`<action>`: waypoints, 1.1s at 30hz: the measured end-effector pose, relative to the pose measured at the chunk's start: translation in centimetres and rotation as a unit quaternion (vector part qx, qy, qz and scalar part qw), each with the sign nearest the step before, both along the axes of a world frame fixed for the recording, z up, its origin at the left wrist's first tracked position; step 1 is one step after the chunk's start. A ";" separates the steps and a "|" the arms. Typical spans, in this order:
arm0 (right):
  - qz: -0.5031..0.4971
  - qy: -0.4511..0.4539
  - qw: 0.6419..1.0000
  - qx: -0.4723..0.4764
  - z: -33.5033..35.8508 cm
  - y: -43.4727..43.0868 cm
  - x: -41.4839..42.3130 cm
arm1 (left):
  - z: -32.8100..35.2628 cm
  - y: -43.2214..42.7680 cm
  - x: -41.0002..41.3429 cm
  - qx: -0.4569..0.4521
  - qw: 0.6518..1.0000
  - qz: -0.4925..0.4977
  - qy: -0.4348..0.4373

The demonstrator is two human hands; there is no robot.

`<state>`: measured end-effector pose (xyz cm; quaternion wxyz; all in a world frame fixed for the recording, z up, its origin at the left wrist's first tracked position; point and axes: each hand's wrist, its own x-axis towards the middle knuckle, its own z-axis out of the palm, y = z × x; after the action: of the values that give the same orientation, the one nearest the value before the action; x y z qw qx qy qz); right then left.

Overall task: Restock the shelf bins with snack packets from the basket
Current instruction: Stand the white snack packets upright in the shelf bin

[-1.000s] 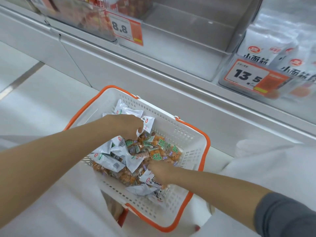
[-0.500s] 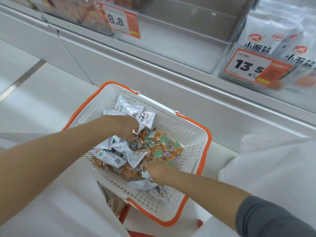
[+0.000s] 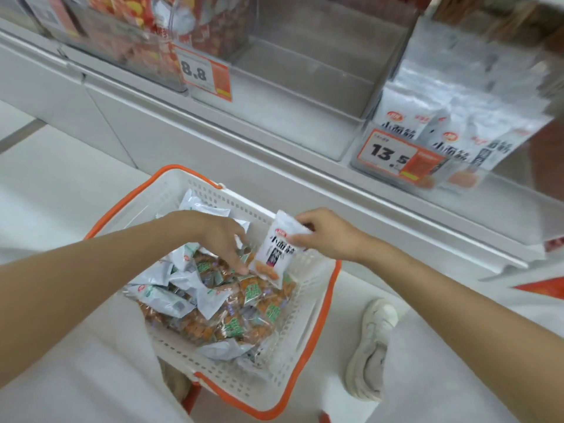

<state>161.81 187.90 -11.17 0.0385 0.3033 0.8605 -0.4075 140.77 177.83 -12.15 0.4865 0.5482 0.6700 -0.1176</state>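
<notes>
Held packet: a white snack packet [image 3: 272,254] hung upright, slightly tilted, above the far right part of the basket, between the two hands.
Right hand: the right hand [image 3: 329,236] pinched the packet's top edge with thumb and fingers from the packet's right.
Left hand: the left hand [image 3: 215,235] was just left of the packet, its fingers pointing down onto the heap; whether it gripped anything could not be told.
Loose packets: white and orange-green loose packets [image 3: 213,306] lay heaped below both hands.
Basket: a white basket [image 3: 300,325] with an orange rim stood below the shelf.
Matching bin: the bin tagged 13.5 [image 3: 393,155], up to the right, held similar white packets.
Middle bin: the middle bin [image 3: 305,80] showed a bare floor.
Left bin: the bin tagged 8.8 [image 3: 203,73] held red packets.
Shoe: a pale shoe [image 3: 370,346] stood right of the basket.
</notes>
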 end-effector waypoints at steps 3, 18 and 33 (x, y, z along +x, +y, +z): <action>-0.100 0.122 0.983 -0.091 3.0 0.8 1.5 | 0.2 0.9 2.7 0.081 0.972 0.106 -0.196; -0.231 0.255 0.926 -0.153 8.7 3.2 8.8 | 4.3 4.9 10.8 0.272 0.893 0.202 -0.297; -0.389 0.429 0.783 0.226 18.2 6.6 20.2 | 17.9 15.9 19.7 0.554 0.805 0.067 -0.201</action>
<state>182.01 194.54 7.06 -0.5665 0.4057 0.6647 -0.2695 160.50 193.75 5.80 0.2309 0.6893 0.5439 0.4192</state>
